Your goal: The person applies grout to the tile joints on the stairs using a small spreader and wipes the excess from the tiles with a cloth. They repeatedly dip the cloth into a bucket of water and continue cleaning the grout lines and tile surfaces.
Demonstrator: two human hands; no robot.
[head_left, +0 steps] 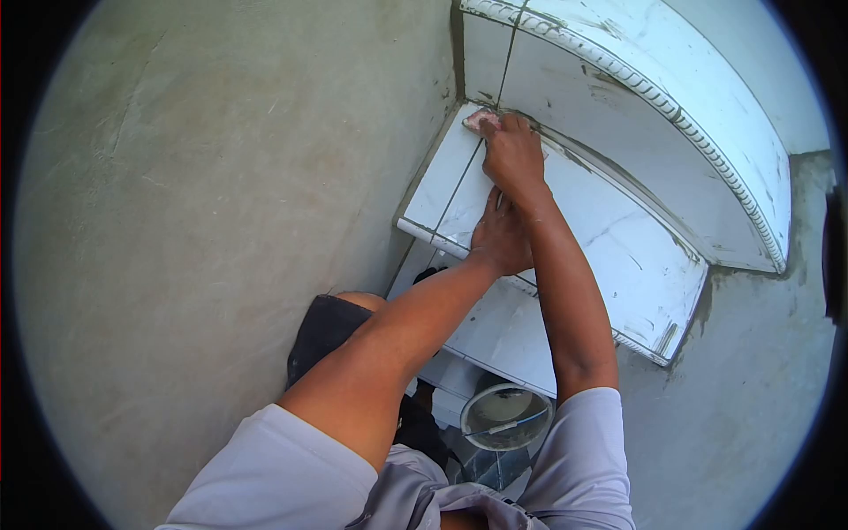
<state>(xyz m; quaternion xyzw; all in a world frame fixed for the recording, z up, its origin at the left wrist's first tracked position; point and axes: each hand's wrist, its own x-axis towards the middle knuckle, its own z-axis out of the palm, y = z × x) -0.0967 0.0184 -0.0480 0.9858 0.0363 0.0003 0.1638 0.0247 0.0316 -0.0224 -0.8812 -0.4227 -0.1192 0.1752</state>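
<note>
My right hand [514, 157] is closed on a small pinkish sponge [481, 121], pressing it into the back left corner of a white tiled step [601, 225]. Dark grout lines run across this step, and grey smears mark its surface. Lower down, my left hand [503, 237] leans on the same step near its front edge, fingers stretched out and holding nothing. My right forearm crosses in front of part of it. Behind the sponge rises a white tiled riser [618, 115] with grey smudges along its foot.
A bare cement wall [221, 177] borders the steps on the left. The upper step has a rope-patterned trim [654, 88]. Below my arms stands a bucket [477, 433] of cloudy water with a bluish handle. A lower white step [503, 331] lies beneath my forearms.
</note>
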